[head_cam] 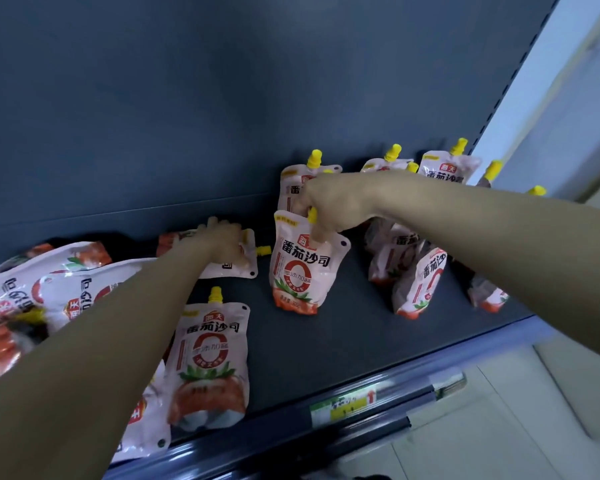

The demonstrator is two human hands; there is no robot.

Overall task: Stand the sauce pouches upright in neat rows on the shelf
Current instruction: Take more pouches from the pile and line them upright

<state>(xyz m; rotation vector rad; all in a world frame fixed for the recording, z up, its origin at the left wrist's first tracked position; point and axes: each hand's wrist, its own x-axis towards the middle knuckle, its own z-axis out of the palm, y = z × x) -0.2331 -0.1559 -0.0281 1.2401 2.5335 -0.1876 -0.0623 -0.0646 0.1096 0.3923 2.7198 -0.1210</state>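
Seemingly half done: pouch rows [426, 278] upright at the shelf's [343, 341] right end, heap [32, 289] flat at left. Pinching a standing pouch [303, 271] mid-shelf with the right hand [336, 202]; gripping a flat pouch [227, 270] by the back edge with the left hand [222, 242].

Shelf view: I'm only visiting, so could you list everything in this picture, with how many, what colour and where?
middle pouch: one, white and red with a yellow cap, upright mid-shelf
other standing pouches: at least six, same colours, behind it and to its right
flat pouch: one, same colours, lying at the back, left of the middle pouch
loose pouches: several, same colours, lying at the front left and piled at the far left
shelf: one, dark grey
price label: one, green and yellow, on the shelf's front rail
floor: pale tiles, lower right
left hand: grips the flat pouch
right hand: fingers pinch the middle pouch's top by its cap
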